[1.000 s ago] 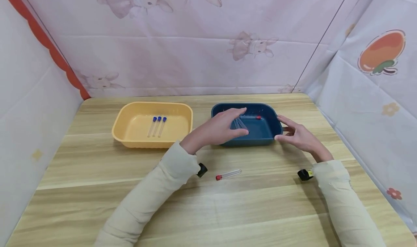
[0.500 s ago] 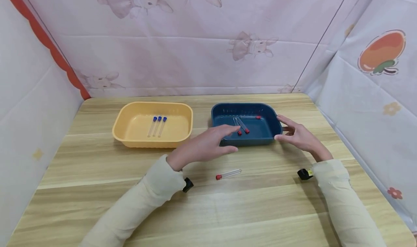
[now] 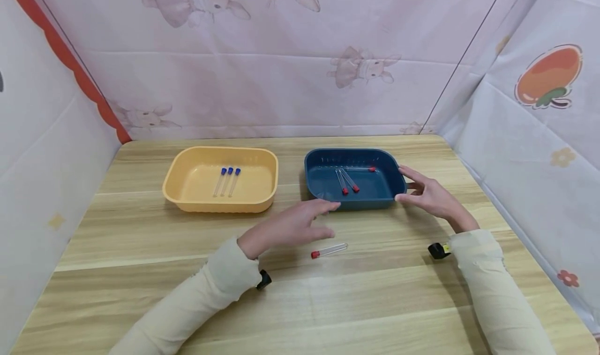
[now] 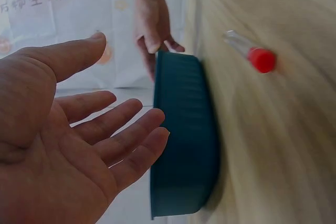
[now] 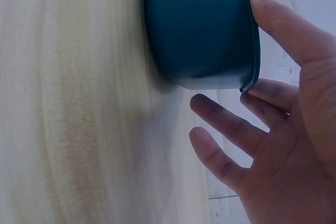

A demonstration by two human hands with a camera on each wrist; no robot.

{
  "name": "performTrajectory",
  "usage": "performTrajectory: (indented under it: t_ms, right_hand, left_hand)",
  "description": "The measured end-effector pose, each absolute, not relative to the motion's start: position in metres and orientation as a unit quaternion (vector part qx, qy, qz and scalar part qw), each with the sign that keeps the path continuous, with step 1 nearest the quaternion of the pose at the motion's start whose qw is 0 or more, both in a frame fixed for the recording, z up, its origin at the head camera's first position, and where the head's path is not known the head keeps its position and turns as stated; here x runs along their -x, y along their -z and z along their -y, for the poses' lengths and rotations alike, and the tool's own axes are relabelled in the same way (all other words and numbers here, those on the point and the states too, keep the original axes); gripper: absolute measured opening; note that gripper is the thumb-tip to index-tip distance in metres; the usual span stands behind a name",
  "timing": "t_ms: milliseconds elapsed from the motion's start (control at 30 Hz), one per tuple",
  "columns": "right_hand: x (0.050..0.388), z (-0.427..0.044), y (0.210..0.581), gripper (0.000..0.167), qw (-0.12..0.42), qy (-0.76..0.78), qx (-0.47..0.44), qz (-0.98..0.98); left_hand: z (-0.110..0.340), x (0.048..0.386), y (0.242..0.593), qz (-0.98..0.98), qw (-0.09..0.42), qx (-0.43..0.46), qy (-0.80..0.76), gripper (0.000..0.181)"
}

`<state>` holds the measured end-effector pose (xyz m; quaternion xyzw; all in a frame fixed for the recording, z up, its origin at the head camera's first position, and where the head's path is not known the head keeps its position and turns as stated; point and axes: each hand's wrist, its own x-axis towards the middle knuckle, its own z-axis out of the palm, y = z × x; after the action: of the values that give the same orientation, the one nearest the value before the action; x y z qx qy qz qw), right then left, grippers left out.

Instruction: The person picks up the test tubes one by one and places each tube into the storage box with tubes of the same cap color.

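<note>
My left hand hovers above the table, just in front of the navy basin, its fingers spread and holding nothing. Close to its fingertips, a clear test tube with a red cap lies on the wood; the left wrist view shows its red cap too. Inside the navy basin are three red-capped tubes, two slanting together and one lying along the back. At the basin's right end, my right hand touches the rim with thumb and fingertips, fingers fairly straight. The right wrist view shows that basin corner beside the thumb.
A yellow basin stands to the left on the table, with three blue-capped tubes side by side in it. Cloth printed with rabbits hangs behind the wooden table, and more cloth closes both sides.
My left hand has come back out of the navy basin, toward me and slightly left, to near the loose tube. Red-capped tubes it partly hid now show. The right hand has stayed put.
</note>
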<state>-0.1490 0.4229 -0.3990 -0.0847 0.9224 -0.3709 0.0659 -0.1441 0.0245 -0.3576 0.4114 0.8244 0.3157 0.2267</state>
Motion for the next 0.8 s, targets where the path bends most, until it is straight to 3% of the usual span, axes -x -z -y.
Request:
performTrajectory:
  t_ms: [367, 800]
  right_hand:
    - [0.149, -0.424, 0.400, 0.086, 0.065, 0.372, 0.086, -0.922]
    - [0.147, -0.422, 0.397, 0.084, 0.064, 0.379, 0.085, -0.919]
  left_hand:
    - [-0.031, 0.136, 0.383, -0.821, 0.256, -0.416, -0.296, 0.062]
    - [-0.036, 0.131, 0.405, -0.817, 0.239, -0.441, -0.284, 0.057]
